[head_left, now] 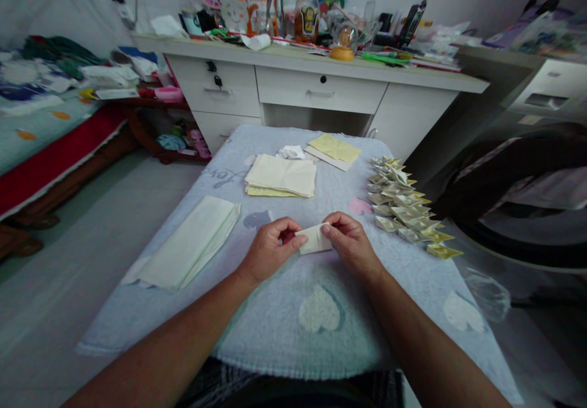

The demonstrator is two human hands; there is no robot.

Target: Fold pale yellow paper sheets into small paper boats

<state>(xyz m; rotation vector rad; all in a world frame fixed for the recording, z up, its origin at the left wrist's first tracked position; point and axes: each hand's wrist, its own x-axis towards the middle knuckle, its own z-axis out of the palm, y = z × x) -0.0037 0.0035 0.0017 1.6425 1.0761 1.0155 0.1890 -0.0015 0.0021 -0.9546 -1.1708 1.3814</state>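
Observation:
A small folded piece of cream paper [314,240] is held just above the cloth, between my two hands. My left hand [276,244] pinches its left end with thumb and forefinger. At the right end, my right hand [347,240] grips it, the thumb lying on the front face. Beyond them lies a stack of cream and yellow paper sheets [282,175]. Several folded paper boats [403,203] stand in close rows to the right. Over on the left is a thick folded bundle of pale paper [190,243].
A light blue cloth with heart prints [275,316] covers the table. Near its far edge are a yellow sheet on a white one [334,149] and a crumpled white tissue [291,152]. A cluttered white desk [321,93] stands behind, a washing machine [545,99] at right.

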